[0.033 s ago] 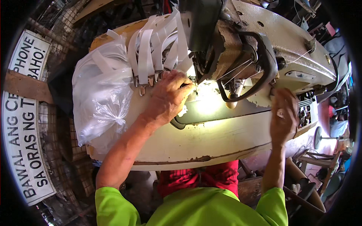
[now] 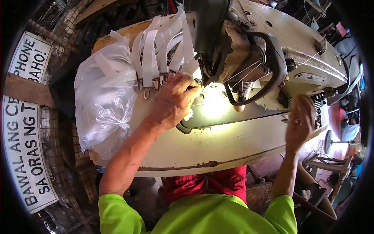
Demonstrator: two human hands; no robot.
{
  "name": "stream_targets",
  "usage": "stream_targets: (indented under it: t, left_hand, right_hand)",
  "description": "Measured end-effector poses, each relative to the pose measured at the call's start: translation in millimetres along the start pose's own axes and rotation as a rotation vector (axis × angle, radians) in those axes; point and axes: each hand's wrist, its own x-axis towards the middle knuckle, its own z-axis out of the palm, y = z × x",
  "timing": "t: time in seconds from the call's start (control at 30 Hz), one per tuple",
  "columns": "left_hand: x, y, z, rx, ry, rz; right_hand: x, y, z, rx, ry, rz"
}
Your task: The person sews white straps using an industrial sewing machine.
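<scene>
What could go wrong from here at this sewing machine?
The left hand is close to the brightly lit working area of the sewing machine, so it might get pinched. White straps with metal clips lie right beside that hand and could snag.

Plain white flat fabric straps (image 2: 149, 56) carry shiny silver metal clips (image 2: 147, 93); the knotted translucent plastic bag (image 2: 103, 103) is cloudy white. The cream-beige metal sewing machine (image 2: 298, 37) shows brown patches and a black looped guard (image 2: 280, 68). The short-sleeved lime-green shirt (image 2: 202, 216) is plain, the red cloth legwear (image 2: 230, 185) dark-checked, the rectangular white sign (image 2: 29, 148) black-lettered
</scene>
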Motion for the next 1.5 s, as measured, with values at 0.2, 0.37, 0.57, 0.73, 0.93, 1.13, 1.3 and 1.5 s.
stream_targets:
  t: [0.2,0.37,0.57,0.73,0.93,1.13,1.3,1.5]
  left_hand:
    - [0,2,-1,-0.042,-0.018,-0.018]
    - [1,-1,6,-0.079,0.064,-0.012]
    - [-1,-4,7,-0.058,0.046,-0.012]
    - [0,-3,3,-0.06,0.087,0.005]
    - [-3,-2,0,-0.123,0.015,-0.008]
    - [-4,0,2,-0.101,0.093,0.049]
    - [-6,0,4,-0.084,0.1,0.011]
    - [-4,-2,6,-0.007,0.103,0.008]
  right_hand:
    - [-45,57,-11,-0.3,0.022,0.255]
    - [-53,60,-6,-0.299,0.081,0.328]
    - [-51,57,-10,-0.287,0.108,0.202]
    - [-54,59,-10,-0.249,0.076,0.276]
    - [-52,58,-12,-0.328,0.058,0.256]
    - [-50,56,-8,-0.306,0.124,0.212]
    - [-7,81,-34,-0.354,0.235,-0.009]
    - [143,220,-106,-0.268,0.006,0.181]
